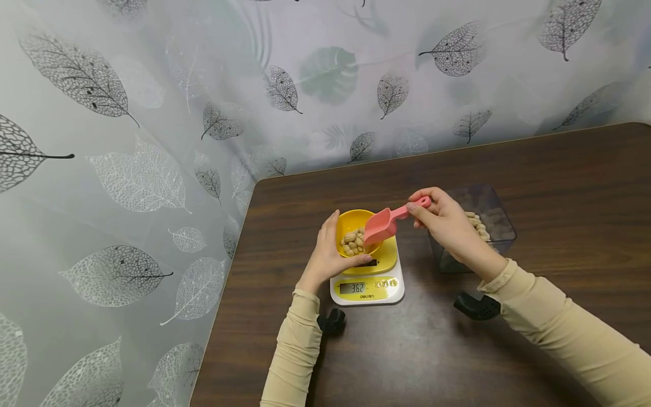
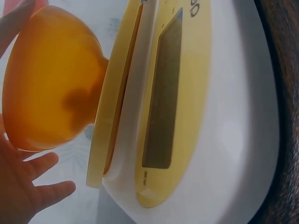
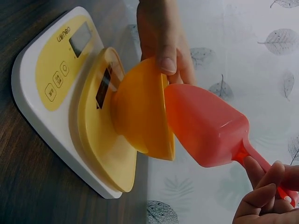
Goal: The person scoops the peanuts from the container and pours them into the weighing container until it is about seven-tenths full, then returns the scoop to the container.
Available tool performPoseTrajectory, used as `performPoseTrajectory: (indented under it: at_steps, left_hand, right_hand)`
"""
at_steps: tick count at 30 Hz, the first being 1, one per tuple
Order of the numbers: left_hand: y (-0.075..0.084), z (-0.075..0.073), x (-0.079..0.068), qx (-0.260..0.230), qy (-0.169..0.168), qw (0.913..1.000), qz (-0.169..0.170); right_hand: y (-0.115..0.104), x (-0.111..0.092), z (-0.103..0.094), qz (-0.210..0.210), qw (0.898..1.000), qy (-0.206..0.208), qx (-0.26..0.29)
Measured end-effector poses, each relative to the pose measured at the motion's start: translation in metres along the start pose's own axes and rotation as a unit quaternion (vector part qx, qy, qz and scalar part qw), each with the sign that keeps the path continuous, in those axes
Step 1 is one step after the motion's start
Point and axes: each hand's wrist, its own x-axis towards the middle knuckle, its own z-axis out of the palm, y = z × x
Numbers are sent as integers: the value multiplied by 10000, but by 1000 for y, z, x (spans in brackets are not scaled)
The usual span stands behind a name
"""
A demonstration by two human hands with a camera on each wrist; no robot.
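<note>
A yellow bowl (image 1: 353,220) with several peanuts (image 1: 351,239) in it stands on a yellow-and-white kitchen scale (image 1: 395,291), whose display looks like 36.2. My left hand (image 1: 327,254) holds the bowl from its left side, thumb at the near rim and fingers round the far side; in the left wrist view some of those fingers (image 2: 51,190) are spread. My right hand (image 1: 450,226) grips a pink scoop (image 1: 382,225) by its handle. The scoop tilts down, its front lip at the bowl's right rim. In the right wrist view the scoop (image 3: 210,126) hides part of the bowl's opening.
Right of the scale, partly behind my right wrist, is a clear dark plastic container (image 1: 490,206) with peanuts (image 1: 477,225). Everything stands on a dark wooden table (image 1: 569,215). A leaf-patterned covering (image 1: 325,113) rises behind and to the left. Black wrist devices (image 1: 478,307) hang under both sleeves.
</note>
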Motion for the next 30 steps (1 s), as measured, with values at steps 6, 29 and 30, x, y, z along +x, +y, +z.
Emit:
performPoseTrajectory:
  at_steps: [6,29,30]
  left_hand:
    - [2,-2,-1,46,1,10000,-1]
    - [33,-17,9,205,-29,9992,338]
    - [36,-18,11,211,-49,9990,381]
  right_hand:
    - [-1,-1,0,3,10000,5,5]
    - [-16,-2,-25,-644,9875,566,1324]
    - [-17,-2,-27,-683,9845,615,1492]
